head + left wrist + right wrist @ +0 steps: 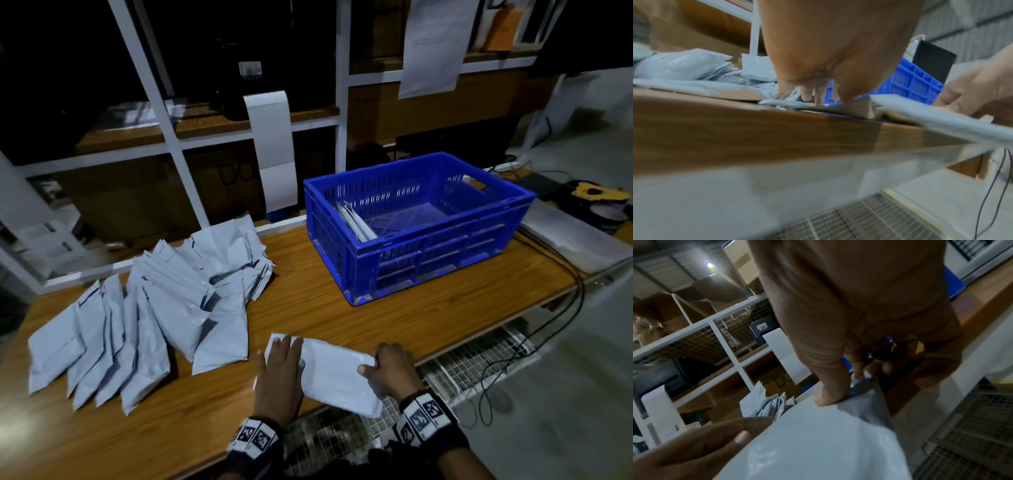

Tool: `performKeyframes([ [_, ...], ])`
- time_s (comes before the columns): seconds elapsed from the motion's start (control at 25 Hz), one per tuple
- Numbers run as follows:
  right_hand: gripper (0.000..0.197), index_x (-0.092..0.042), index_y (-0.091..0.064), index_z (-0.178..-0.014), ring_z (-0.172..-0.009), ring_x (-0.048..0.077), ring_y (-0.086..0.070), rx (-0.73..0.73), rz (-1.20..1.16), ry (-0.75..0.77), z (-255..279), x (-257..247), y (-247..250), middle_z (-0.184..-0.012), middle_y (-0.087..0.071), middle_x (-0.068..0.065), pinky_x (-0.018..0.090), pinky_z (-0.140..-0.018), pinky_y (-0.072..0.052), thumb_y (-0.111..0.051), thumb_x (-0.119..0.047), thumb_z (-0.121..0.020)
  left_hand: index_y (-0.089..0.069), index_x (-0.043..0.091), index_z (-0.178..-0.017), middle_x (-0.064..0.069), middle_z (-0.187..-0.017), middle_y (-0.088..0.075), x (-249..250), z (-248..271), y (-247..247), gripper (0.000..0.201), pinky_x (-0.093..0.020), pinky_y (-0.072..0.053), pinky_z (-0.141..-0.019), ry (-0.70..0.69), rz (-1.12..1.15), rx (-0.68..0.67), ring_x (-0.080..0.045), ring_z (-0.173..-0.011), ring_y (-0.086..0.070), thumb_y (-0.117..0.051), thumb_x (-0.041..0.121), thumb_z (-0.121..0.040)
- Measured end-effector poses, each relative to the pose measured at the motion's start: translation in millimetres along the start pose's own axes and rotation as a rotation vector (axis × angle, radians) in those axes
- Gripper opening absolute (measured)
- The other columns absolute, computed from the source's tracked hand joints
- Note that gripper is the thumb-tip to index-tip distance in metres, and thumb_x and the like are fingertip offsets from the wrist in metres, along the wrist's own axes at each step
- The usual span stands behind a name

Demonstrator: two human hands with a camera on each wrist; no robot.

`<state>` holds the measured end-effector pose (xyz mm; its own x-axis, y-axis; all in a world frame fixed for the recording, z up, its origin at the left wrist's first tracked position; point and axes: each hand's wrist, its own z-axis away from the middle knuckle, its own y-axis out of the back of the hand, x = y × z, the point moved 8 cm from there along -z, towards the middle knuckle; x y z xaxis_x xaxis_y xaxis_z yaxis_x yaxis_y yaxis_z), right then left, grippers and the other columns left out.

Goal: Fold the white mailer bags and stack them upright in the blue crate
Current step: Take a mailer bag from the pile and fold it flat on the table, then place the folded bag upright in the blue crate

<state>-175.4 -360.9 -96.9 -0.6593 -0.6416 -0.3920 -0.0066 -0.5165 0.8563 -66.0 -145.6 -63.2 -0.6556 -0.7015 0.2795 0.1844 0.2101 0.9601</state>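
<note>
white plastic of one mailer bag (337,375) is seen at the near edge of the wooden table (342,308), its near right corner hanging past that edge over a wire mesh shelf (479,356) below. the bag's left part is pressed flat by the left hand (281,370), whose fingers are laid straight and close together on it. the bag's right end is gripped by the right hand (394,368), with the thumb (828,395) on top of the plastic and the other fingers curled at the edge; in the right wrist view that end is seen raised a little off the table. a fanned, overlapping pile of unfolded mailer bags (144,308) is spread along the left side of the table, reaching from near the front left corner toward the far edge. the blue crate (418,222) is set at the far right corner of the table, well apart from the hands. a few folded bags (356,222) are stood leaning against the crate's left wall. black cables (561,274) are run off the table's right edge.
</note>
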Motion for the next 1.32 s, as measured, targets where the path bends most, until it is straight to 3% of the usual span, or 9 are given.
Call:
performKeyframes([
  [0.12, 0.051, -0.014, -0.058, -0.1, -0.106, 0.03, -0.058, -0.051, -0.086, -0.003, 4, 9, 16, -0.106, -0.06, 0.007, 0.032, -0.076, -0.042, -0.072, -0.059, -0.079, -0.032, 0.024, -0.155, -0.002, -0.164, -0.026, 23, -3, 2, 0.047, -0.048, -0.018, -0.122, 0.042, 0.177, 0.015, -0.024, -0.152, -0.02, -0.034, 0.03, -0.109],
  [0.32, 0.05, -0.02, -0.054, -0.082, -0.08, 0.022, -0.059, -0.162, -0.432, 0.183, 22, 22, 58, -0.084, -0.058, 0.001, 0.037, -0.065, -0.047, -0.079, -0.058, -0.061, -0.031, 0.024, -0.156, 0.0, -0.165, -0.024, 56, -5, 1, 0.061, -0.044, -0.02, -0.122, 0.069, 0.356, 0.099, -0.02, -0.153, -0.017, -0.027, 0.054, -0.103],
  [0.44, 0.032, -0.022, -0.049, -0.075, -0.069, 0.016, -0.05, -0.112, -0.364, 0.333, 42, 24, 111, -0.074, -0.052, -0.003, 0.032, -0.061, -0.035, -0.08, -0.031, -0.075, -0.031, 0.02, -0.156, -0.002, -0.165, -0.023, 84, -11, 2, 0.075, -0.042, -0.024, -0.121, 0.063, 0.419, 0.185, -0.02, -0.153, -0.019, -0.025, 0.064, -0.095],
  [0.68, 0.034, -0.027, -0.044, -0.073, -0.061, 0.013, -0.051, 0.244, -0.219, 0.503, 73, 48, 217, -0.067, -0.054, -0.003, 0.034, -0.052, -0.039, -0.074, -0.013, -0.081, -0.027, 0.021, -0.157, 0.0, -0.165, -0.021, 152, -37, 30, 0.064, -0.041, -0.028, -0.119, -0.03, 0.568, 0.337, -0.013, -0.153, -0.016, -0.044, 0.045, -0.1],
  [0.84, 0.036, -0.024, -0.04, -0.075, -0.058, 0.012, -0.046, 0.474, -0.347, 0.605, 83, 39, 276, -0.07, -0.048, -0.008, 0.023, -0.05, -0.03, -0.071, -0.011, -0.086, -0.026, 0.023, -0.158, 0.006, -0.165, -0.022, 171, -57, 74, 0.062, -0.031, -0.023, -0.119, -0.108, 0.547, 0.415, -0.006, -0.152, -0.016, -0.047, 0.042, -0.103],
  [0.96, 0.035, -0.023, -0.04, -0.075, -0.058, 0.011, -0.049, 0.619, -0.484, 0.601, 77, 33, 306, -0.072, -0.051, -0.014, 0.02, -0.049, -0.03, -0.071, -0.014, -0.087, -0.023, 0.028, -0.158, 0.008, -0.164, -0.023, 166, -81, 107, 0.062, -0.034, -0.024, -0.119, -0.141, 0.542, 0.425, -0.005, -0.151, -0.018, -0.05, 0.04, -0.104],
  [1.12, 0.029, -0.019, -0.046, -0.078, -0.066, 0.01, -0.057, 0.695, -0.58, 0.55, 57, 29, 317, -0.073, -0.056, -0.008, 0.02, -0.052, -0.039, -0.073, -0.018, -0.088, -0.023, 0.035, -0.155, 0.005, -0.164, -0.026, 153, -124, 135, 0.061, -0.039, -0.028, -0.118, -0.161, 0.511, 0.416, -0.009, -0.15, -0.023, -0.051, 0.041, -0.101],
  [1.24, 0.028, -0.014, -0.048, -0.08, -0.065, 0.013, -0.058, 0.736, -0.608, 0.559, 39, 15, 327, -0.071, -0.056, -0.004, 0.017, -0.051, -0.037, -0.073, -0.02, -0.089, -0.035, 0.031, -0.151, 0.005, -0.155, -0.041, 150, -161, 151, 0.053, -0.042, -0.04, -0.113, -0.206, 0.519, 0.419, -0.011, -0.142, -0.037, -0.048, 0.045, -0.102],
  [1.32, 0.029, -0.015, -0.047, -0.079, -0.06, 0.015, -0.054, 0.763, -0.642, 0.56, 26, 0, 334, -0.069, -0.054, -0.002, 0.016, -0.05, -0.035, -0.073, -0.02, -0.089, -0.042, 0.027, -0.148, 0.001, -0.152, -0.046, 147, -185, 160, 0.049, -0.04, -0.037, -0.115, -0.224, 0.466, 0.412, -0.015, -0.143, -0.038, -0.045, 0.047, -0.103],
])
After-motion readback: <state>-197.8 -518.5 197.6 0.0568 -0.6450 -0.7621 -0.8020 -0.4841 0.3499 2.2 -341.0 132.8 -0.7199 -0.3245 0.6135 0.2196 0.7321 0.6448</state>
